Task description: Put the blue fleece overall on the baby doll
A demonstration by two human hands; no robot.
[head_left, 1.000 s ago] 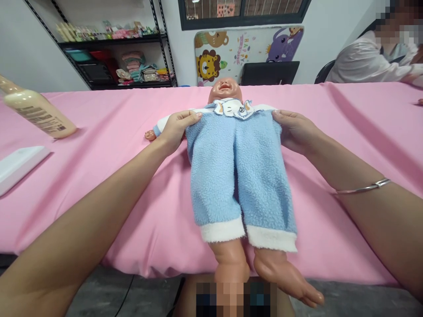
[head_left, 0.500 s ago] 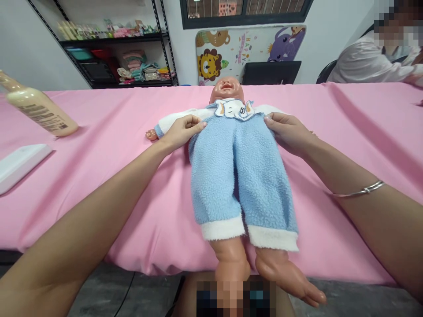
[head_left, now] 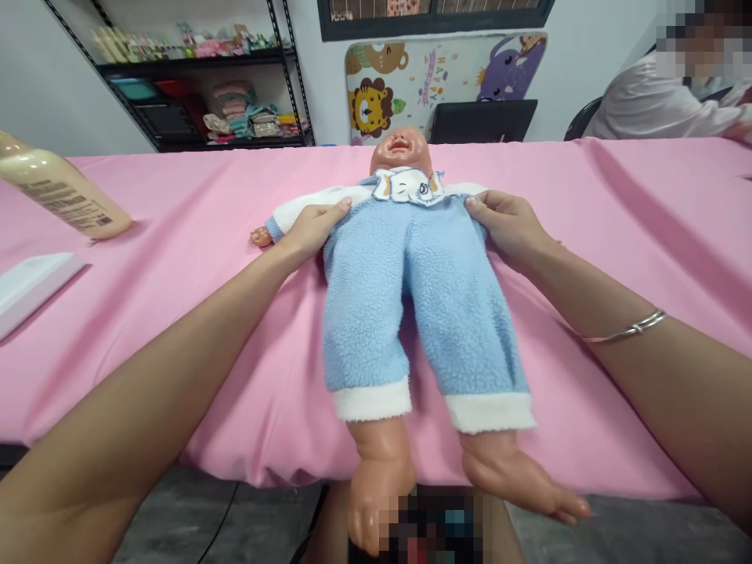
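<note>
A pixelated patch (head_left: 432, 529) covers part of the doll's foot (head_left: 373, 509).

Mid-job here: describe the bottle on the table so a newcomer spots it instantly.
On the long pink-covered table, go to the far left, away from the baby doll. The cream bottle lies on its side, neck running off the left edge, with a printed label. It's the only bottle in view, just behind a flat white item.
</note>
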